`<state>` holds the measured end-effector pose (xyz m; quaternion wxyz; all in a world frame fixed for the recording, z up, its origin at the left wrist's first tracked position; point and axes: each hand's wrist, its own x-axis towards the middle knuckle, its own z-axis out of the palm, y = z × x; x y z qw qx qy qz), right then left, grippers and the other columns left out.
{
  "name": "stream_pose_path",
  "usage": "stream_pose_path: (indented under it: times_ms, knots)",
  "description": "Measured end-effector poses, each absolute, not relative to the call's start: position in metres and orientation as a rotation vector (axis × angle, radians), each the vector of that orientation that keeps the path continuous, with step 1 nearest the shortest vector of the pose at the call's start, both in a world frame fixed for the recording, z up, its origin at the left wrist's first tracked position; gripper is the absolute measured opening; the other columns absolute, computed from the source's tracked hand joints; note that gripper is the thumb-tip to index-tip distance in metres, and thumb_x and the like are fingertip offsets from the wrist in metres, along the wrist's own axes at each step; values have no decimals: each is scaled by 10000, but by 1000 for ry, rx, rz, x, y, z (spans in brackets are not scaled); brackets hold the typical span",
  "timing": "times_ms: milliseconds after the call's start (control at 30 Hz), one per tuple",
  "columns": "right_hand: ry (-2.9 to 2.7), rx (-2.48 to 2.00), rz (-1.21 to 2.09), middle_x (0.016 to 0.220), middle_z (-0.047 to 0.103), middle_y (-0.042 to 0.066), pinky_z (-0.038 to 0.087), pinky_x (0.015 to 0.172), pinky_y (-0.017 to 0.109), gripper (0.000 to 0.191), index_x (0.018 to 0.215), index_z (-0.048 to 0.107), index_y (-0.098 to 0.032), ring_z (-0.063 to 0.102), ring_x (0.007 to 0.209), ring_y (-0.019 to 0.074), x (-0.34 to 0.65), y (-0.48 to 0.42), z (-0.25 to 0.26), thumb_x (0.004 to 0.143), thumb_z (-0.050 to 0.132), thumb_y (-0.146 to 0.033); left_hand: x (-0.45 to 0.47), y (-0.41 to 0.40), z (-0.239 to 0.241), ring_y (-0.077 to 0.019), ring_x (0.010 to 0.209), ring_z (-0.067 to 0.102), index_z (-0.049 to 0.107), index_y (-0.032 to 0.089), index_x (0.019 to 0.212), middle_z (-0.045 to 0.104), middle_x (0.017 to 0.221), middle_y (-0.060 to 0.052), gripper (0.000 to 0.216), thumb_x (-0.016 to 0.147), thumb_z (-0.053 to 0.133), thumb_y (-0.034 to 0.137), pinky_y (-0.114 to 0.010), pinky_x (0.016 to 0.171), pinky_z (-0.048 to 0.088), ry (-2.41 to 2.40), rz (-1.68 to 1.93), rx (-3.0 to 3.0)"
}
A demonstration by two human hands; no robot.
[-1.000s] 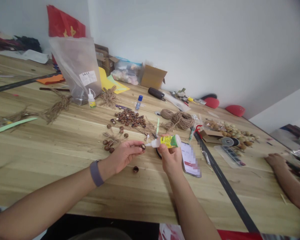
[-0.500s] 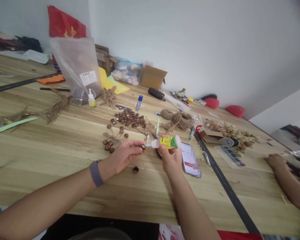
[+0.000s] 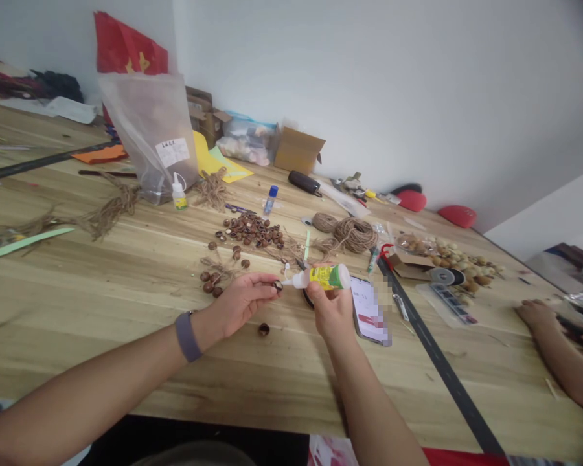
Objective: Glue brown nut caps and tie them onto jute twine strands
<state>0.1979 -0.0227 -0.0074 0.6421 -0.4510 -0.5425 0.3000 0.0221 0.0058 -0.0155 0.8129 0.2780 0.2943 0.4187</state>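
Note:
Pinched in the fingertips of my left hand (image 3: 240,303) is a small brown nut shell (image 3: 277,285), its hollow side turned toward the right. My right hand (image 3: 333,310) grips a glue bottle (image 3: 323,277) with a yellow label and green band, tipped nearly level. The bottle's nozzle points left and meets the shell's opening; whether glue is flowing I cannot tell. A loose half shell (image 3: 263,329) lies on the table below my hands. Beyond them is a pile of brown nut shells (image 3: 255,231), with several nuts on twine (image 3: 214,283) left of it.
A phone (image 3: 370,310) lies right of my right hand. Further back are twine balls (image 3: 354,234), a glue stick (image 3: 271,200), another glue bottle (image 3: 179,192) and a clear plastic bag (image 3: 150,129). A co-worker's hand (image 3: 537,316) rests at the far right.
Almost nothing differs. Both hands keep the shell and the glue bottle in the same place, nozzle at the shell; the view has shifted very slightly.

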Motion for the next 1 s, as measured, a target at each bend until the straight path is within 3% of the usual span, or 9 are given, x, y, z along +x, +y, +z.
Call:
stream_pose_path:
  times_ms: [1000]
  knots:
    - [-1307,-1002,650,843,634,2,455,671,273,301,931,584,-217,593,736,155,198,-24,-2,726,752,-360,22,7,-13,-102,684,669,671,103,856,721,757,-55,202,723,646,-47,-183,709,524,656,922,566]
